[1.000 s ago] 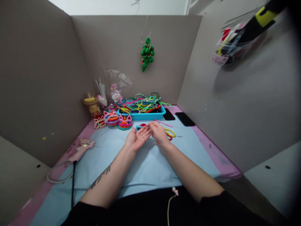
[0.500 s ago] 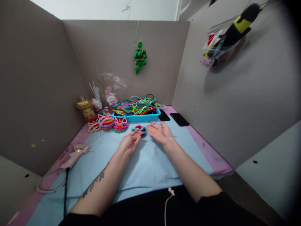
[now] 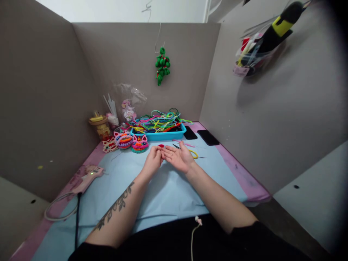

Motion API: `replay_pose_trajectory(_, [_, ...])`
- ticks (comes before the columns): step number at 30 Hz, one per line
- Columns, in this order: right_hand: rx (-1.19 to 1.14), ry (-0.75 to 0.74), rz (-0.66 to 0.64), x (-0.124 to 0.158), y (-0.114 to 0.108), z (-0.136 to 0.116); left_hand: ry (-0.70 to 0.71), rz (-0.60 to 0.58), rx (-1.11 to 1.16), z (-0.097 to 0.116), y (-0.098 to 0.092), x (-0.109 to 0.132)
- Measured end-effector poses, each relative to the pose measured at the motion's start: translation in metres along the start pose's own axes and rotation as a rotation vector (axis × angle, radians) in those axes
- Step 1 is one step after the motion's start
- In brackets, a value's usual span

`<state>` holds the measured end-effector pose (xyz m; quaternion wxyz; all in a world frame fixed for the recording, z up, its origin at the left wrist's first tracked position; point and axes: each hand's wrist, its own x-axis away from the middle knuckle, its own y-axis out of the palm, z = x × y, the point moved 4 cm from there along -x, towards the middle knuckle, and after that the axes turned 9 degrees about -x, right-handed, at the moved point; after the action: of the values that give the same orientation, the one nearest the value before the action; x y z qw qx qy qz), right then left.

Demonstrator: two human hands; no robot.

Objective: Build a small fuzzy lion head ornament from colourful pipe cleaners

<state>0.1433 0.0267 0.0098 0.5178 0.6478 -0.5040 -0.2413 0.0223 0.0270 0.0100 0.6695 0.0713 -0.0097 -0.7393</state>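
Observation:
My left hand (image 3: 151,164) lies knuckles up on the light blue mat (image 3: 168,192), its fingers curled together against the fingertips of my right hand (image 3: 178,158). A small red and blue pipe-cleaner piece (image 3: 161,146) peeks out just above the left fingertips; how it is gripped is hidden. My right hand rests palm up with its fingers stretched out and nothing lying in the palm. A yellow pipe-cleaner loop (image 3: 194,154) lies just right of it.
A blue tray (image 3: 157,137) heaped with coloured pipe cleaners stands behind the hands. Finished lion-head figures (image 3: 123,140) (image 3: 139,144), a cup (image 3: 99,125), a pink glue gun (image 3: 87,176) and two phones (image 3: 189,133) (image 3: 208,137) sit around. Grey partition walls enclose the desk; a green ornament (image 3: 162,66) hangs at the back.
Both hands lay apart and open with the small piece on the mat between them. Now my left hand has turned knuckles up and closed over the piece, meeting the right fingertips.

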Motion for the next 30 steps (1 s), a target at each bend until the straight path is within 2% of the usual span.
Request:
replay_pose_trajectory(3, [0.021, 0.013, 0.028, -0.001, -0.002, 0.001, -0.263, 0.011, 0.339, -0.002, -0.003, -0.004])
replay_pose_trajectory(5, [0.046, 0.026, 0.037, -0.001, -0.003, 0.002, -0.349, -0.006, 0.432, -0.001, -0.004, -0.004])
replay_pose_trajectory(7, [0.064, 0.024, 0.025, -0.001, -0.002, 0.003, -0.293, -0.026, 0.337, 0.003, -0.005, -0.004])
replay_pose_trajectory(12, [0.087, -0.013, -0.030, 0.000, 0.001, 0.007, 0.058, -0.071, -0.246, 0.009, 0.000, -0.001])
replay_pose_trajectory(16, [0.110, -0.009, -0.032, -0.001, 0.002, 0.012, 0.182, -0.070, -0.473, 0.001, 0.002, -0.004])
replay_pose_trajectory(22, [0.169, -0.011, -0.057, -0.001, 0.004, 0.014, 0.170, -0.104, -0.485, -0.009, 0.002, -0.007])
replay_pose_trajectory(27, [0.312, -0.039, -0.171, 0.004, 0.008, 0.014, 0.024, -0.190, -0.262, -0.002, 0.008, -0.005])
replay_pose_trajectory(28, [0.386, -0.109, -0.171, 0.005, 0.008, 0.011, -0.007, -0.194, -0.207, 0.001, 0.008, -0.004])
replay_pose_trajectory(30, [0.617, -0.383, -0.119, 0.009, 0.006, -0.002, -0.086, -0.204, -0.101, 0.007, 0.007, -0.001])
